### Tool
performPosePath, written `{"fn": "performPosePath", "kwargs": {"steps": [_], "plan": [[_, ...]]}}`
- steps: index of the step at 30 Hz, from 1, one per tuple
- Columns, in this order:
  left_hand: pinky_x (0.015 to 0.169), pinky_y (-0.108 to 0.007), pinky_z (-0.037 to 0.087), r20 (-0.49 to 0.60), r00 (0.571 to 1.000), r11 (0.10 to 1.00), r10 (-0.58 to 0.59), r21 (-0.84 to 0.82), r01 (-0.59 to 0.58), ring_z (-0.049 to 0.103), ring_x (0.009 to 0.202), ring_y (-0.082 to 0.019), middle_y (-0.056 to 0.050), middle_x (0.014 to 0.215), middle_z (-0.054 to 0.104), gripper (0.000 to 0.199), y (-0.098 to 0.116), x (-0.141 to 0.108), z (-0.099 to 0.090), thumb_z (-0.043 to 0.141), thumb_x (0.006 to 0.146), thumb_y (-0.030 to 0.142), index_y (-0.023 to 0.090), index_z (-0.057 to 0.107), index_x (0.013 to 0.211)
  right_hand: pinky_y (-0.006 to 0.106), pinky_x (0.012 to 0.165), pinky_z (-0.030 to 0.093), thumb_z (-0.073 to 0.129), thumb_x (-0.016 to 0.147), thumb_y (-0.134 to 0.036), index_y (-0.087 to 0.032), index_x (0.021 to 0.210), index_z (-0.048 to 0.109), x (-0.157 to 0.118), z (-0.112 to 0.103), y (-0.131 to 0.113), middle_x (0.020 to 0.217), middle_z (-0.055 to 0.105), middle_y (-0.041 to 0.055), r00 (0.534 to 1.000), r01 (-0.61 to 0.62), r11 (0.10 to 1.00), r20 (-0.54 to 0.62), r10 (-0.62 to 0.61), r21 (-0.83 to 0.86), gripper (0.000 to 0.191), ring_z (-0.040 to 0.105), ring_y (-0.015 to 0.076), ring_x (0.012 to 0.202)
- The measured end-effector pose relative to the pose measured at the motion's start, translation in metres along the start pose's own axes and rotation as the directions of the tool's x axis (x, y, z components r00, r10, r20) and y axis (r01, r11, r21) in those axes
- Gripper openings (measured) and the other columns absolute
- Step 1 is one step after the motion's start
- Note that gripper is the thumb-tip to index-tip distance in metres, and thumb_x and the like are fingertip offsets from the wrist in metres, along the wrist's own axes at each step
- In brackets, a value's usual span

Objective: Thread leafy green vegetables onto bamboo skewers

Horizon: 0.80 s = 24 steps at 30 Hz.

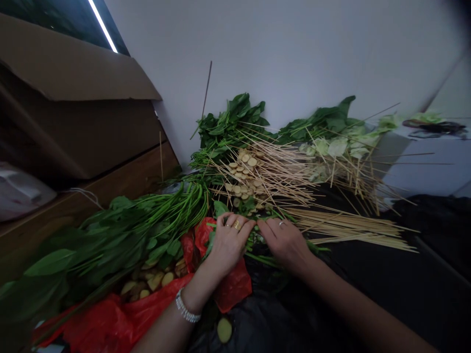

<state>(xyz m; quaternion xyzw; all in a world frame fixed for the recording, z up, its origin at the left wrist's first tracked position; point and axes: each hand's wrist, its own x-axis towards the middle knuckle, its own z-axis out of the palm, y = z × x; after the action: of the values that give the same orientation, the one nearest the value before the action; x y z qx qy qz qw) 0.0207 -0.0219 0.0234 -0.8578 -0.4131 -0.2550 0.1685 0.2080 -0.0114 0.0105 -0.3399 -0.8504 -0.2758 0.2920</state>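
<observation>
My left hand (pixel 228 240), with rings and a beaded bracelet, is closed with its fingertips pinched on leafy greens (pixel 219 208). Close beside it, my right hand (pixel 286 241) also pinches green stems (pixel 263 257), its fingertips almost meeting the left ones. Exactly where the stems run between the fingers is hidden. Just beyond the hands lie skewered potato slices (pixel 243 169), their sticks pointing right. A sheaf of bare bamboo skewers (pixel 353 228) rests to the right of my right hand.
Long-stemmed greens (pixel 147 220) and a red plastic bag (pixel 110 318) with potato slices (pixel 154 280) lie at left. Against the wall are bundled greens (pixel 233 115) and skewered pale leaves (pixel 336 146). A cardboard box (pixel 84 132) stands left; black plastic (pixel 257 318) covers the front.
</observation>
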Motion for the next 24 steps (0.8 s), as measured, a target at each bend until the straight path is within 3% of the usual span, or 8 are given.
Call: {"fn": "performPosePath", "kwargs": {"steps": [6,13,19,24], "plan": [[0.086,-0.044,0.035,-0.003,1.000,0.999,-0.004,0.034,0.004,0.054,0.089,-0.024,-0.005,0.086,0.065,0.018,0.002,-0.001,-0.003,0.063,0.079,0.018,0.020,0.061,0.097,0.035,0.064,0.032,0.045,0.094,-0.009,-0.015,0.095,0.061,0.006,-0.010,-0.003,0.078,0.060,0.0057,0.997,0.035,0.995,0.061,-0.041,0.096,0.018,0.050,0.0204,0.071],[0.085,-0.042,0.035,0.053,0.995,0.995,0.083,0.053,-0.086,0.051,0.086,-0.022,-0.002,0.082,0.061,0.012,-0.002,-0.001,-0.006,0.063,0.080,0.018,0.020,0.057,0.090,0.035,0.069,0.034,0.049,0.094,-0.013,-0.016,0.091,0.062,0.009,-0.018,0.006,0.079,0.060,0.0052,0.988,0.110,0.982,0.090,-0.125,0.151,0.014,0.049,0.0217,0.077],[0.080,-0.040,0.038,0.175,0.973,0.983,0.153,0.079,-0.168,0.052,0.086,-0.023,-0.002,0.082,0.061,0.013,-0.005,0.005,-0.005,0.067,0.079,0.019,0.020,0.055,0.083,0.035,0.067,0.033,0.056,0.090,-0.012,-0.016,0.084,0.062,0.007,-0.011,0.005,0.078,0.060,0.0047,0.968,0.168,0.982,0.176,-0.181,0.084,0.009,0.050,0.0229,0.079],[0.082,-0.040,0.039,0.177,0.976,0.987,0.126,0.078,-0.141,0.054,0.088,-0.023,-0.004,0.088,0.064,0.009,-0.010,0.004,0.003,0.063,0.083,0.017,0.021,0.057,0.089,0.036,0.068,0.032,0.057,0.091,-0.014,-0.016,0.091,0.063,0.015,-0.019,0.033,0.082,0.062,0.0070,0.957,0.154,0.988,0.251,-0.142,-0.031,0.006,0.051,0.0242,0.081]]}}
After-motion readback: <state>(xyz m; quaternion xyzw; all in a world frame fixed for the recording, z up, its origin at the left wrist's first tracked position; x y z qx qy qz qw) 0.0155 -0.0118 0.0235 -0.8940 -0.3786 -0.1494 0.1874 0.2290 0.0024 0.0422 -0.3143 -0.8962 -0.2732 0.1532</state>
